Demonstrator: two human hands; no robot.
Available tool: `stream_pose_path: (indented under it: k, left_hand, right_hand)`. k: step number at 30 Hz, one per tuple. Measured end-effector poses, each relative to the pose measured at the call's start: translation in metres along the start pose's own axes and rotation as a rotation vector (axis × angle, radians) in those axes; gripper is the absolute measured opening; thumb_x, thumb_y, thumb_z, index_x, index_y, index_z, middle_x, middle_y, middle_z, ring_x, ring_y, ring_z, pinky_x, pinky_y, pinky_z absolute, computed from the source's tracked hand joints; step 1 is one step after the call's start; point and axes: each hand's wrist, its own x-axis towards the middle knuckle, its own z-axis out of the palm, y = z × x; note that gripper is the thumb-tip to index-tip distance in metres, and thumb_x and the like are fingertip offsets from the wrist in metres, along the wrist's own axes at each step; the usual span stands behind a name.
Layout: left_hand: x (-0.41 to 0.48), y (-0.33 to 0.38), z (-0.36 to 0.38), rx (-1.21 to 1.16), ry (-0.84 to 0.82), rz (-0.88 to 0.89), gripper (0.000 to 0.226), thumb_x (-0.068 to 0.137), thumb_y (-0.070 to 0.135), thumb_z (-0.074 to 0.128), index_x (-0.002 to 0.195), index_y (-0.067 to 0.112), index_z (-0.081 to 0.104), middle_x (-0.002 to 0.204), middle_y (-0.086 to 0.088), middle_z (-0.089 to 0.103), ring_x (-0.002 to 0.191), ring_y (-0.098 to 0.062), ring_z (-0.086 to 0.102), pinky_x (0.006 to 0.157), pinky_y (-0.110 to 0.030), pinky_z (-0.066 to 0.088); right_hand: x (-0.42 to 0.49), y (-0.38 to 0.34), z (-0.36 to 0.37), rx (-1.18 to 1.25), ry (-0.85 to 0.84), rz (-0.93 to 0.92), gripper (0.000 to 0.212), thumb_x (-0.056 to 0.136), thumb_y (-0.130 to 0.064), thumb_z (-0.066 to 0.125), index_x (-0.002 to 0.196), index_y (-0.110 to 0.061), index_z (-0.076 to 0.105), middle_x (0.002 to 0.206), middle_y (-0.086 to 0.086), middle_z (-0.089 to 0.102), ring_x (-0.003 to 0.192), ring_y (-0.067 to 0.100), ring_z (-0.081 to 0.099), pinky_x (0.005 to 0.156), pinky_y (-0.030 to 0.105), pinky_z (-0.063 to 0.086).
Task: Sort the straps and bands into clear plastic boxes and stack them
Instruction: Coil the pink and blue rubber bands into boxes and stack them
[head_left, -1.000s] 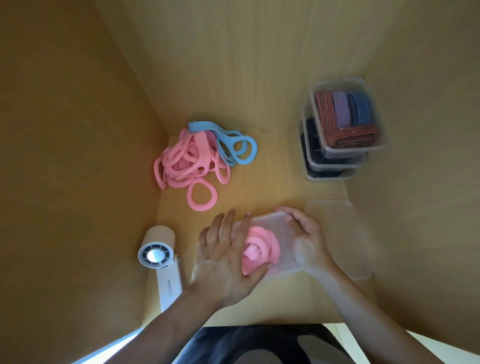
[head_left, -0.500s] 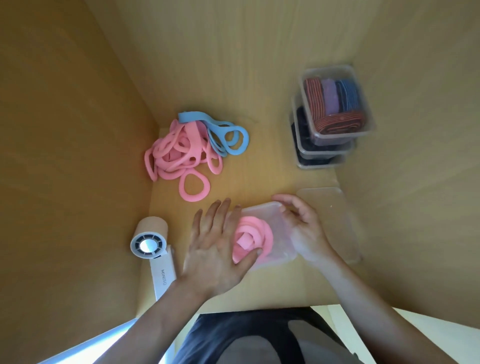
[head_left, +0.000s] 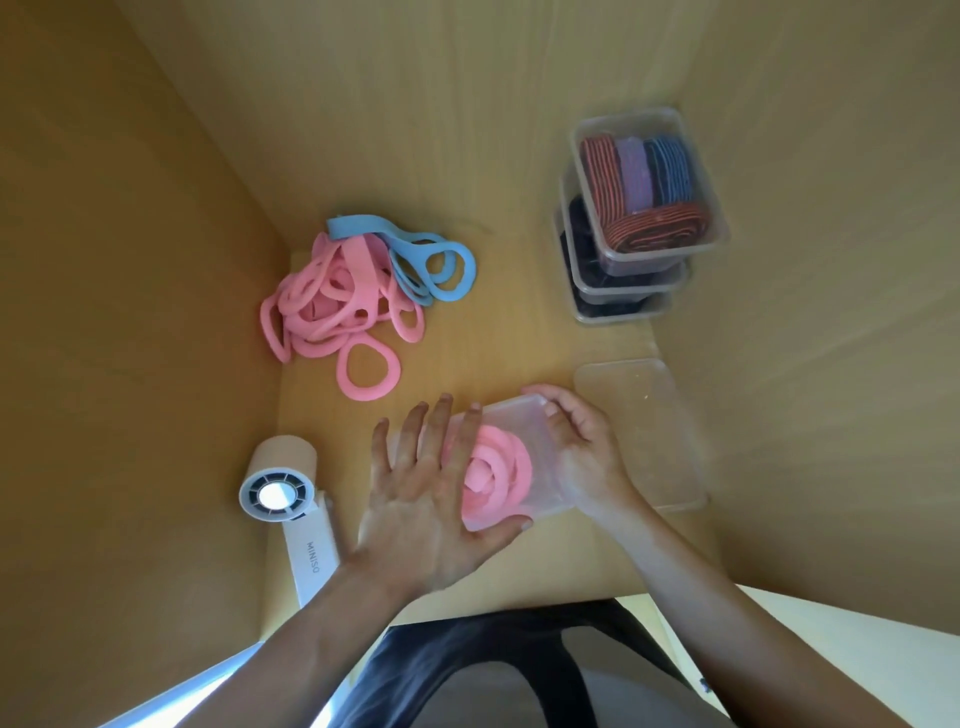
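Warm yellow wood walls close round the tabletop (head_left: 519, 338) on three sides. At the far left a white handheld fan (head_left: 275, 493) lies on its side. Behind it, against the left wall, sits a tangled pile of pink bands (head_left: 332, 312), with a few blue bands (head_left: 436, 265) touching its right edge.

Nearer the person, the left hand (head_left: 421, 499) lies flat over the left part of a clear box (head_left: 519, 415), fingers straight and spread, thumb along the near edge. A coiled pink band (head_left: 498, 473) sits inside the box. The right hand (head_left: 582, 447) is the true grip — its fingers curl over the box's far right corner and hold that end.

Just right of that hand a clear lid (head_left: 644, 441) lies flat on the tabletop. Its long axis runs away from the person, while the box's runs across, slightly skewed. At the back right stands a stack of filled boxes (head_left: 649, 218).

If closing comes next, the lid lies to the right of the grip and the right hand is plainly nearer. The lid would probably need a turn to match the box. If more bands go in first, the pile lies up and left — the left hand's side.
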Motion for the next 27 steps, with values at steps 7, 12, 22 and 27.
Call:
stream_pose_path:
  k: [7, 12, 22, 27]
  left_hand:
    - [-0.001, 0.000, -0.001, -0.031, 0.052, -0.006, 0.112, 0.072, 0.093, 0.041, 0.155, 0.017, 0.034, 0.156, -0.011, 0.038, 0.140, -0.037, 0.037, 0.113, -0.060, 0.028]
    - [0.000, -0.003, -0.004, -0.104, 0.055, -0.019, 0.114, 0.068, 0.094, 0.043, 0.155, 0.021, 0.034, 0.157, -0.005, 0.037, 0.145, -0.029, 0.033, 0.118, -0.054, 0.024]
    - [-0.001, -0.001, -0.004, -0.113, 0.161, 0.065, 0.108, 0.074, 0.087, 0.050, 0.147, 0.007, 0.046, 0.150, -0.006, 0.049, 0.138, -0.032, 0.045, 0.111, -0.062, 0.032]
    - [0.003, 0.000, -0.001, -0.100, 0.187, 0.097, 0.105, 0.074, 0.085, 0.054, 0.146, 0.009, 0.047, 0.151, -0.005, 0.048, 0.138, -0.030, 0.045, 0.110, -0.062, 0.033]
  right_hand:
    - [0.001, 0.003, 0.000, 0.030, 0.007, -0.011, 0.025, 0.094, -0.023, 0.046, 0.102, -0.026, 0.070, 0.105, 0.004, 0.072, 0.104, 0.032, 0.067, 0.096, 0.054, 0.051]
    - [-0.002, -0.002, -0.003, 0.059, 0.030, 0.002, 0.028, 0.085, -0.015, 0.049, 0.102, -0.024, 0.069, 0.097, -0.010, 0.074, 0.095, 0.007, 0.067, 0.088, 0.027, 0.052]
    - [-0.009, -0.005, -0.010, -0.089, 0.156, 0.015, 0.021, 0.094, -0.006, 0.064, 0.101, -0.024, 0.072, 0.094, -0.008, 0.075, 0.083, 0.006, 0.068, 0.076, 0.016, 0.051]
    - [-0.014, -0.008, -0.010, -0.290, 0.185, -0.074, 0.030, 0.092, 0.000, 0.055, 0.108, -0.018, 0.073, 0.095, -0.014, 0.073, 0.083, -0.004, 0.066, 0.075, 0.010, 0.049]
